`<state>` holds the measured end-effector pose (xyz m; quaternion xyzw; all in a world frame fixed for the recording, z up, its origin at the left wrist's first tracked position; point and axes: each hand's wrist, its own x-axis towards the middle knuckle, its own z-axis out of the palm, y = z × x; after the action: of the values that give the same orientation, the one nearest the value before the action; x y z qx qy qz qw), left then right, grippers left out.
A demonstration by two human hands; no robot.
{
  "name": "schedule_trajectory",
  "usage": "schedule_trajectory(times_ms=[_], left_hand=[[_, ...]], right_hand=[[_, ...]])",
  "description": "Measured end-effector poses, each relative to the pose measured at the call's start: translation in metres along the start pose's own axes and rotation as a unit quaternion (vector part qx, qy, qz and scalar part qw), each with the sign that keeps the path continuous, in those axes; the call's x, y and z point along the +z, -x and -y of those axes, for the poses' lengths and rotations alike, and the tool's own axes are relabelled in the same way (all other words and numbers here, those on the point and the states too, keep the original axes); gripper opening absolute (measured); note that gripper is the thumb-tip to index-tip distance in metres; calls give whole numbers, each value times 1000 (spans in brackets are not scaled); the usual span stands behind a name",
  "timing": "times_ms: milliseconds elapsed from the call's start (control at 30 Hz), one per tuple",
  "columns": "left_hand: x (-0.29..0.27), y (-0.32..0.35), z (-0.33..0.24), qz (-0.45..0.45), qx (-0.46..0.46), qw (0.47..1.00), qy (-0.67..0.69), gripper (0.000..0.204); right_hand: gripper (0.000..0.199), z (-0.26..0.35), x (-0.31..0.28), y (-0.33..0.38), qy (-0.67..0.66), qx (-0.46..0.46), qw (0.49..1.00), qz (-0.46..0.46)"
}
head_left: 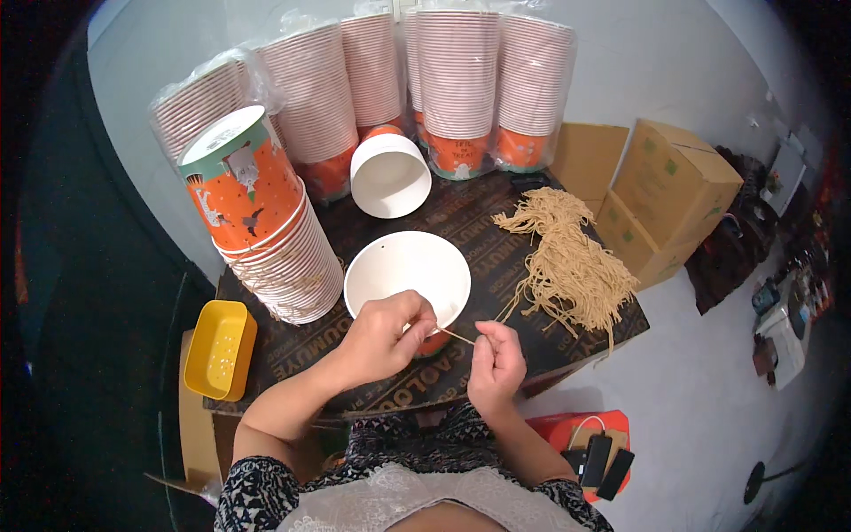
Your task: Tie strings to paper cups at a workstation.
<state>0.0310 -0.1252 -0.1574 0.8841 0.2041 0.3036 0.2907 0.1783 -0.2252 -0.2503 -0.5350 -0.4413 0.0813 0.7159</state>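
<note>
An open white-lined paper bucket stands before me at the middle of the table. At its near rim, my left hand pinches one end of a thin tan paper cord. The cord runs taut to my right hand, whose thumb and fingers are closed on it just right of the bucket. Part of the bucket's near side is hidden behind my left hand. A heap of loose tan cords lies to the right. Another white bucket rests tipped on its side beyond the upright one.
A leaning stack of buckets with cord handles stands at left, topped by an upturned orange one. A yellow tray holds small white bits. Plastic-wrapped bucket stacks line the wall. Cardboard boxes stand right; phones lie on a red stool.
</note>
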Motion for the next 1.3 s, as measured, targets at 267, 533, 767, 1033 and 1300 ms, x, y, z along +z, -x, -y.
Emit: schedule_trajectory(times_ms=[267, 533, 767, 1033, 1300], left_hand=[[4, -4, -6, -20, -49, 998, -26, 8], [-7, 4, -20, 12, -92, 988, 126, 21], [-91, 23, -12, 108, 117, 983, -89, 52], [-89, 25, -20, 246, 222, 943, -15, 7], [-41, 30, -20, 110, 250, 937, -217, 18]], right_hand=[[18, -13, -13, 5, 73, -92, 993, 26], [19, 8, 13, -36, 56, -88, 979, 177], [11, -31, -17, -67, -111, -24, 953, 280], [14, -27, -20, -81, -105, 8, 925, 364], [14, 28, -35, -74, -89, -60, 975, 194]])
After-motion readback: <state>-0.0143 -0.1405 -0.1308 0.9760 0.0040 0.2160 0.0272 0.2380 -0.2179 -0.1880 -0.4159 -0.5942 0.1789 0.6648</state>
